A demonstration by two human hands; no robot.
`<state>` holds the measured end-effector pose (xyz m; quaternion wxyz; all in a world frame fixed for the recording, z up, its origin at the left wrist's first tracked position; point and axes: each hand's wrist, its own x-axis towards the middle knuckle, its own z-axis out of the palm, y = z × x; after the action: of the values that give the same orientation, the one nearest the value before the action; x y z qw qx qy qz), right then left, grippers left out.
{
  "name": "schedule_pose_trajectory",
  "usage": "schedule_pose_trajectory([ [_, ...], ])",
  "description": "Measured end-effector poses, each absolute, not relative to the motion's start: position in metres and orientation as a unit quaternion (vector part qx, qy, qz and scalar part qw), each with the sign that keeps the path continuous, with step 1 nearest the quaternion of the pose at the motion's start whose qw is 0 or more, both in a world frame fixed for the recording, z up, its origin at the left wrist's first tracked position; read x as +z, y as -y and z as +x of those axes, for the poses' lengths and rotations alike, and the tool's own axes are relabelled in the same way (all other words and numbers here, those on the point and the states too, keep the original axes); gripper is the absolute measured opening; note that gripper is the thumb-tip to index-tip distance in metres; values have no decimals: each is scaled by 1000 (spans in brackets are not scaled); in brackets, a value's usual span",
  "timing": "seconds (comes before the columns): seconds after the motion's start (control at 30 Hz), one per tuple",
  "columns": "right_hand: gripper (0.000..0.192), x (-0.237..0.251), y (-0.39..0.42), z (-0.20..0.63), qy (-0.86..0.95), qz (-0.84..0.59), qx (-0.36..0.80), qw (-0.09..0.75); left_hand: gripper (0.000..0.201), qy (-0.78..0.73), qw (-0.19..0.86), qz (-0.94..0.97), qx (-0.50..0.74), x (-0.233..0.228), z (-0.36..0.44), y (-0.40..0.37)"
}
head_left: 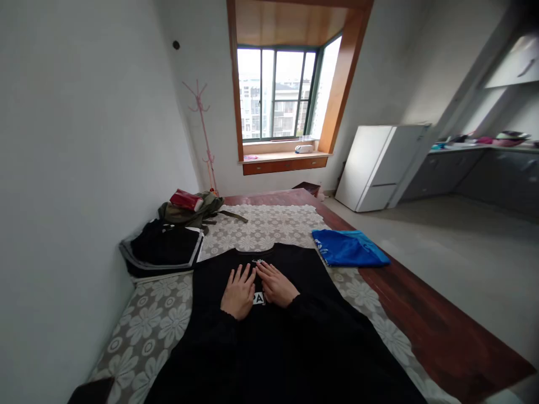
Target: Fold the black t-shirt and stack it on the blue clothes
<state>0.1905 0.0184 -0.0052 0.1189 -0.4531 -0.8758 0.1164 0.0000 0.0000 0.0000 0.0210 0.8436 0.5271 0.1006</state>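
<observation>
A black T-shirt [295,264] lies spread on the table, its neckline toward the far side. My left hand [239,293] rests on its chest with the fingers stretched out. Close beside it, my right hand [275,284] also lies on the shirt, fingers extended toward the collar. Between the hands shows a white printed label [258,298] with the letters "PA"; part of the print is covered. My black sleeves blend with the lower shirt, so that boundary is hard to make out.
A folded blue garment [349,248] lies at the right on the floral tablecloth [269,221]. At the left sit folded black clothes [164,247] and an olive backpack [193,210] with a red packet [186,200] on top. The wooden table edge [442,320] runs along the right.
</observation>
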Motion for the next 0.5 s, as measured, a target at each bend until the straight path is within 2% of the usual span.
schedule_pose_trajectory([
  [0.27, 66, -15, -20, 191, 881, -450, 72, 125, 58, -533, 16, 837, 124, -6, 2, -1],
  [0.5, 64, -20, -20, 189, 881, -448, 88, 128, 63, -542, 37, 832, 110, -4, 6, 3],
])
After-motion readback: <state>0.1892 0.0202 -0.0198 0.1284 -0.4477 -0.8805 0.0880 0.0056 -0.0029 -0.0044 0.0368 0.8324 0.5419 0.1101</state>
